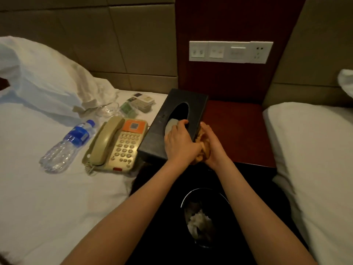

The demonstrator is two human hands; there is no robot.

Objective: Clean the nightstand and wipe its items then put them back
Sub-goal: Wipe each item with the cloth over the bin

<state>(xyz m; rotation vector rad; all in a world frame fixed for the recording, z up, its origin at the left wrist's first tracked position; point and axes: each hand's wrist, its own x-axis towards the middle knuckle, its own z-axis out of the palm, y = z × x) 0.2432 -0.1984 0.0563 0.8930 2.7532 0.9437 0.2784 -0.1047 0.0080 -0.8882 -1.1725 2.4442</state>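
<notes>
Beyond the bin (pixel 183 200), left hand (pixel 178 144) hooks its fingers into the tissue box (pixel 152 142) slot; right hand (pixel 214 148) clutches orange cloth (pixel 202 149) against its right side

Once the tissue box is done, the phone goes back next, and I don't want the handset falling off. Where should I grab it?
Probably grip the phone base across its width, coming from above at the near end, thumb pressing the handset into its cradle along the left side. It lies flat on the bed, so fingers can slide under. Mind the coiled cord at the near-left corner.
</notes>
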